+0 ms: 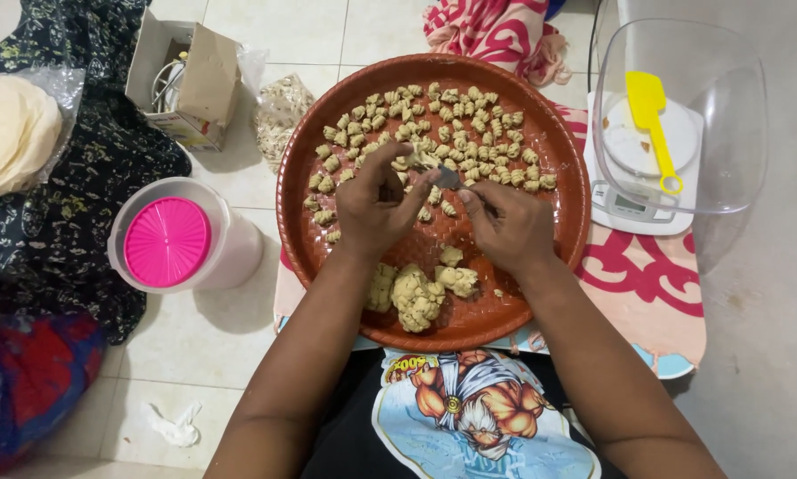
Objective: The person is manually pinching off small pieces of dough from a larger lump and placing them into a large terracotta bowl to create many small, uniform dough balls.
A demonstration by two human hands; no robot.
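Observation:
A round brown tray (558, 222) lies in front of me. Several small beige dough pieces (452, 124) cover its far half. A bigger lump of dough (419, 295) sits near its close edge. My left hand (376, 202) pinches a small bit of dough over the tray's middle. My right hand (507, 223) holds a small metal tool (448, 176) whose tip meets the left fingers.
A white container with a pink lid (168, 241) stands left of the tray. A kitchen scale with a clear bowl (682, 115) and yellow spatula (652, 124) stands at the right. An open cardboard box (186, 80), a plastic bag (281, 111) and dark patterned cloth (79, 213) lie on the tiled floor.

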